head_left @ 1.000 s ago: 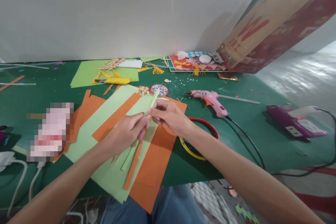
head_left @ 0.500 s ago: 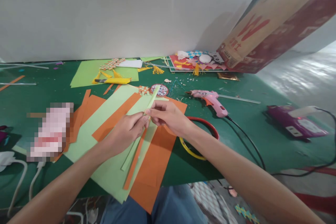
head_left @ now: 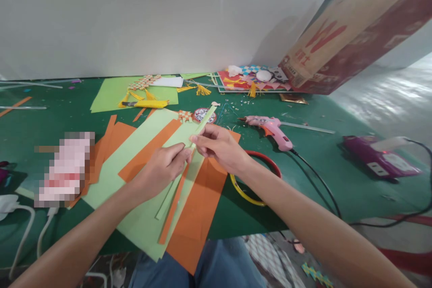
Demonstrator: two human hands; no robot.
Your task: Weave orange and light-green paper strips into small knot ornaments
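My right hand (head_left: pixel 219 146) pinches a narrow light-green paper strip (head_left: pixel 206 119) that points up and away toward the back of the table. Close beside it, my left hand (head_left: pixel 170 162) has thumb and fingers pressed together on paper strips. From under the fingers an orange paper strip (head_left: pixel 172 213) and another green strip (head_left: pixel 165 204) slant toward me. Where the strips meet is hidden by my fingertips. Beneath both hands lie light-green sheets (head_left: pixel 131 227) and an orange sheet (head_left: pixel 199 209). A small orange-and-white woven paper piece (head_left: pixel 185 116) lies beyond the left hand.
A pink glue gun (head_left: pixel 275 128) with a black cable lies right, near a red-and-yellow ring (head_left: pixel 249 198). A yellow utility knife (head_left: pixel 148 104) rests at the back. A blurred phone (head_left: pixel 65 171) is left; a paper bag (head_left: pixel 347 40) and purple packet (head_left: pixel 384 157) are right.
My right hand has shifted slightly up and to the right, and the green strip's far end has moved with it. My left hand stays nearly in place.
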